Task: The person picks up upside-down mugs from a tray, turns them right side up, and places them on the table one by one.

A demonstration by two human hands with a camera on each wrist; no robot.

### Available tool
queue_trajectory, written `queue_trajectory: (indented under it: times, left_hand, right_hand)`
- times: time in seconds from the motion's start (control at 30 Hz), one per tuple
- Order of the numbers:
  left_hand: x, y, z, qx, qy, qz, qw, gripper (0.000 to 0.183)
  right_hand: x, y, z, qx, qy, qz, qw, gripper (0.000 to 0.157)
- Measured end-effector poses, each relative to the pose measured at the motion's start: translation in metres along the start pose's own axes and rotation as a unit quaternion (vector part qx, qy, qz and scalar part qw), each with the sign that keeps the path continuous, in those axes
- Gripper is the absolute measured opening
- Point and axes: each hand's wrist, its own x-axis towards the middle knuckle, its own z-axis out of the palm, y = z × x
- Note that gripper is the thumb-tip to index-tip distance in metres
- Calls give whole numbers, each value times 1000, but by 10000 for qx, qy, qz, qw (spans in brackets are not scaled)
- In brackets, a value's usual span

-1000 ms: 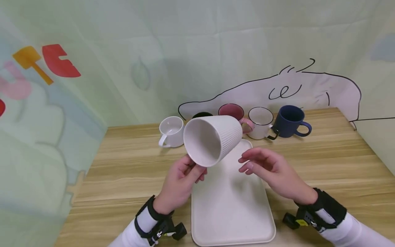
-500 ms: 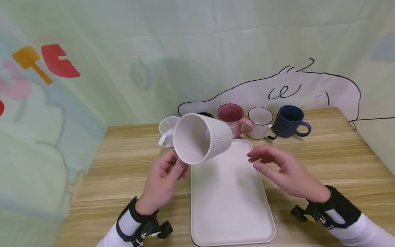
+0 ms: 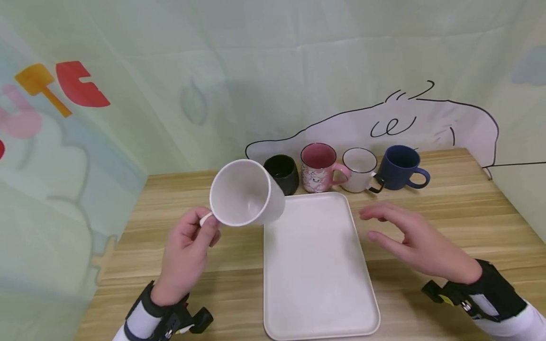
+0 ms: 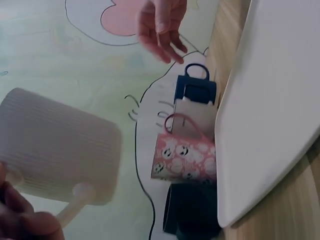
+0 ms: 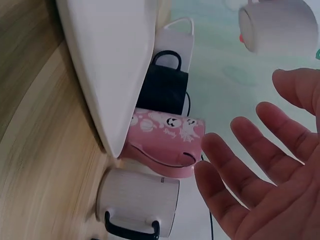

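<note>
A white ribbed mug [image 3: 243, 194] is held in the air by my left hand [image 3: 185, 255], which grips its handle [image 4: 75, 206]. The mug tilts, its mouth facing toward me, and overlaps the tray's far left corner in the head view. My right hand [image 3: 420, 244] hovers right of the tray with fingers spread and nothing in it; the right wrist view shows its bare palm [image 5: 280, 200]. A pale rectangular tray [image 3: 320, 265] lies on the table between the hands.
Along the back edge stand a black cup [image 3: 282, 175], a pink patterned mug [image 3: 317, 170], a white mug with dark rim [image 3: 358, 170] and a navy mug [image 3: 398, 168]. A smaller white cup [image 5: 175, 42] shows in the right wrist view, hidden behind the held mug in the head view.
My left hand has carried the white ribbed mug leftward, uncovering the black cup and covering the small white cup. My right hand has drawn away to the right, its fingers spreading.
</note>
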Motion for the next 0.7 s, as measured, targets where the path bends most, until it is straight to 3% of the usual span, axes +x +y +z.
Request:
queue_trajectory:
  times: [0.23,0.47,0.7]
  left_hand:
    - [-7,-8,-17,388,317,-92,9987,12]
    - [-12,-9,-35,1093,881,-644,9880,18]
    - [-9,-8,-51,1116,1567,-1301,9727,24]
  right_hand:
    - [-9,4,-4,-358,-132,292,9988,40]
    - [-15,9,-11,-554,-8,334,9979,42]
    - [-20,13,-18,-877,40,440,9952,41]
